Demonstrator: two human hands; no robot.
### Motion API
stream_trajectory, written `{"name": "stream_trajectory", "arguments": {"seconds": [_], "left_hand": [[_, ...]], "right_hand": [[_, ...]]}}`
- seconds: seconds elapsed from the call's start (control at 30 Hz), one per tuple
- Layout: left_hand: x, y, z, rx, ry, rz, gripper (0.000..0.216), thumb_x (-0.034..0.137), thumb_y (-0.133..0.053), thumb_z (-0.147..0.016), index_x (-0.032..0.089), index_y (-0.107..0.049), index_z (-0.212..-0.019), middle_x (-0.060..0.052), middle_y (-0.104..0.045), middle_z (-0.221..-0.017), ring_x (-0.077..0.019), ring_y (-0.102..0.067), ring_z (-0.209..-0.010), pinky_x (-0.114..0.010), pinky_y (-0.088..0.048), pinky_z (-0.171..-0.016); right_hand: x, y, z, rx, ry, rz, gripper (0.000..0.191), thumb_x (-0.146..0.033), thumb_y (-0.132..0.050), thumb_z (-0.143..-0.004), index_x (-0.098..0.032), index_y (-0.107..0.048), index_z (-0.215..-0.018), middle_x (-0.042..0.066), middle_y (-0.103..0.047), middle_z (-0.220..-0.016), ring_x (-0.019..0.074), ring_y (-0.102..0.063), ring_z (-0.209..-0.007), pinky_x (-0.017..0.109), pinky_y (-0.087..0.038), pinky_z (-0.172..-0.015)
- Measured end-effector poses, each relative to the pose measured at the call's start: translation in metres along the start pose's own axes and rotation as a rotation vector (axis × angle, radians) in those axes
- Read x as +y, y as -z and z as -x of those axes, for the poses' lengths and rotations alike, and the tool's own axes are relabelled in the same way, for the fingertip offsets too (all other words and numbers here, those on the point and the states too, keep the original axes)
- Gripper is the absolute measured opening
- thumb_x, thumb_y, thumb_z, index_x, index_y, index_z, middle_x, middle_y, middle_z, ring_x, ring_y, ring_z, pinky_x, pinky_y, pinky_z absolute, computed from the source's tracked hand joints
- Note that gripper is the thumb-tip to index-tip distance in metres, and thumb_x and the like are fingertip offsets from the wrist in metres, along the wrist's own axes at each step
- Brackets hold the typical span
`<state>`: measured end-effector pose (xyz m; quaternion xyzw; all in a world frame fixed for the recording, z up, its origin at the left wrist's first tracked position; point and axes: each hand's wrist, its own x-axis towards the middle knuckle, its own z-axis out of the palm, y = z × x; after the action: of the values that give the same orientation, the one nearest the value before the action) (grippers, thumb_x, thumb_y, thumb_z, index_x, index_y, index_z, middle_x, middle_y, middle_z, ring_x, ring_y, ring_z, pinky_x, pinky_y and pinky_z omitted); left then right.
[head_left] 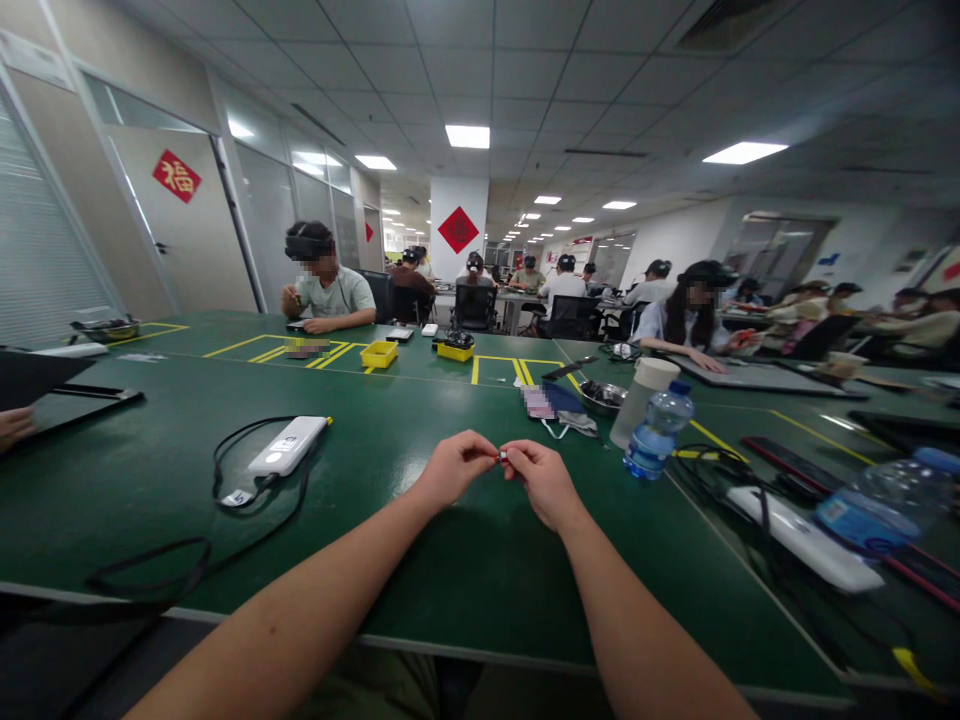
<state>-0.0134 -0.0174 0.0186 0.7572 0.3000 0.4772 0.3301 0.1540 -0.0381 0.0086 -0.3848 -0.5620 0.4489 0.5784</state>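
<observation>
Both hands meet above the green table (390, 590), fingertips almost touching. Between them is a tiny part (502, 456), with some white and reddish-orange on it; its kind is too small to make out. My left hand (456, 468) pinches its left side between thumb and fingers. On the other side my right hand (541, 482) is closed in a pinch, thumb and index finger against the same part. The fingertips cover most of it.
Left of my hands lies a white power bank (289, 447) with a looped black cable. To the right stand a pale tumbler (643, 400) and a water bottle (660, 430), beside a metal bowl (602, 397). Yellow trays (379, 355) sit farther back. Other people sit around the table.
</observation>
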Motion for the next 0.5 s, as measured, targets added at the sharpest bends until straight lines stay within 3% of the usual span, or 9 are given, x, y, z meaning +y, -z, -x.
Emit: {"name": "stream_trajectory", "arguments": {"seconds": [0.17,0.3,0.5], "left_hand": [[0.005,-0.001,0.001,0.005,-0.067,-0.12,0.01,0.017,-0.057,-0.075,0.017,-0.061,-0.083,-0.001,-0.06,-0.078,-0.0115,-0.056,-0.071,-0.024,-0.046,-0.067],[0.009,0.001,0.003,-0.064,-0.142,-0.208,0.023,0.017,-0.061,-0.072,0.019,-0.06,-0.095,-0.002,-0.057,-0.086,-0.0115,-0.056,-0.075,-0.024,-0.048,-0.067],[0.013,-0.001,0.005,-0.091,-0.359,-0.424,0.042,0.017,-0.059,-0.074,0.024,-0.052,-0.115,-0.006,-0.052,-0.111,-0.0172,-0.052,-0.102,-0.031,-0.046,-0.087]], "right_hand": [[0.0,0.001,0.0,-0.037,-0.06,-0.094,0.028,-0.04,-0.065,-0.068,-0.016,-0.064,-0.083,0.002,-0.059,-0.068,0.0105,-0.049,-0.055,0.026,-0.038,-0.055],[-0.002,0.001,0.002,-0.117,-0.114,-0.137,0.03,-0.043,-0.063,-0.069,-0.014,-0.063,-0.079,0.001,-0.055,-0.063,0.0082,-0.044,-0.051,0.023,-0.031,-0.049],[-0.001,-0.004,0.003,-0.178,-0.124,-0.224,0.023,-0.038,-0.063,-0.071,-0.015,-0.061,-0.078,-0.002,-0.048,-0.059,0.007,-0.037,-0.048,0.023,-0.027,-0.047]]}}
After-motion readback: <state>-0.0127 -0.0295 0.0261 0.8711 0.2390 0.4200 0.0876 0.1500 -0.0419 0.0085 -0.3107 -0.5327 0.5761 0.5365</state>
